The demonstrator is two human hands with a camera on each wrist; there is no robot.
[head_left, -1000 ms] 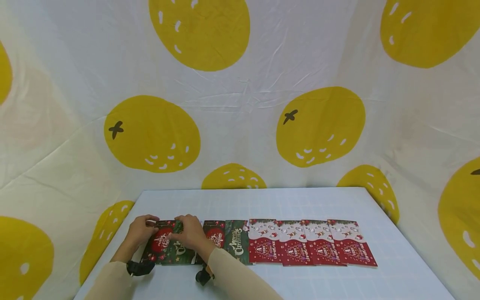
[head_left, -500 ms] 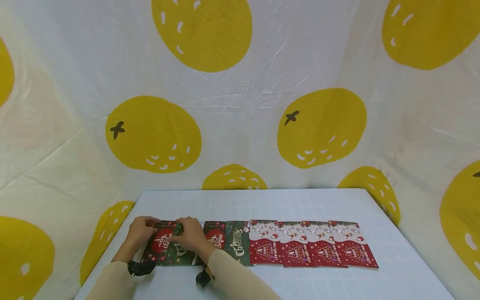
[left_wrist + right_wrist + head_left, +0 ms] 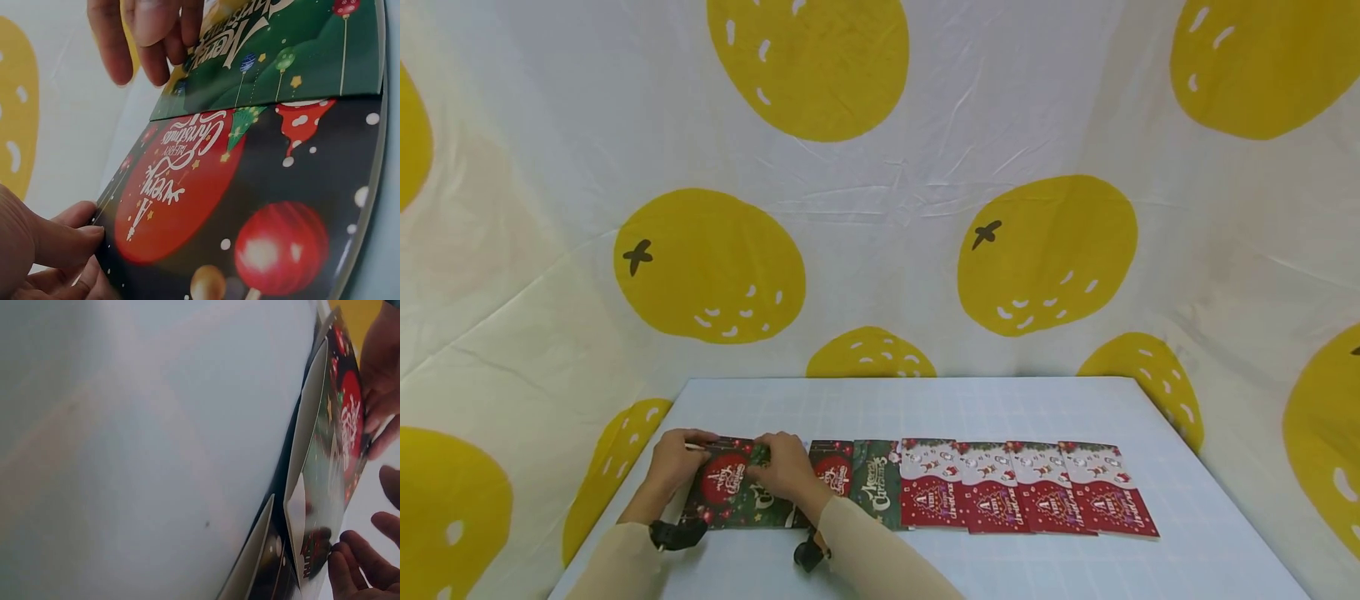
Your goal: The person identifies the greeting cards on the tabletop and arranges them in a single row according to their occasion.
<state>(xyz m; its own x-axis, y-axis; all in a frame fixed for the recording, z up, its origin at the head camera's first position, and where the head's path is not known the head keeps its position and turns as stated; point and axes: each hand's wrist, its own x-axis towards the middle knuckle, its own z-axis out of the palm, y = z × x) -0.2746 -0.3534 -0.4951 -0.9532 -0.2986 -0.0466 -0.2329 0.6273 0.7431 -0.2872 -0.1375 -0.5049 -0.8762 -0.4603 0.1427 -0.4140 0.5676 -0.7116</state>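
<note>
In the head view, my left hand (image 3: 672,460) grips the upper left edge of a dark Christmas card (image 3: 722,481) with a red circle. In the left wrist view, the thumb (image 3: 84,236) lies against that card's edge, and its surface bows a little. To its right a green Christmas card (image 3: 752,510) overlaps it. My right hand (image 3: 786,468) is over the green card's upper part. The right wrist view has some right fingertips (image 3: 349,547) touching that card's far edge, thumb apart. My right hand hides part of the cards beneath it.
The row continues right with another dark card (image 3: 831,472), another green card (image 3: 876,487) and several red-and-white cards (image 3: 928,492), partly overlapping. They lie on a white table (image 3: 1000,567). A white cloth with yellow fruit prints (image 3: 880,275) hangs behind.
My left hand has raised the dark card's upper edge slightly, so pale edges show by its fingers. The right hand stays at nearly the same spot.
</note>
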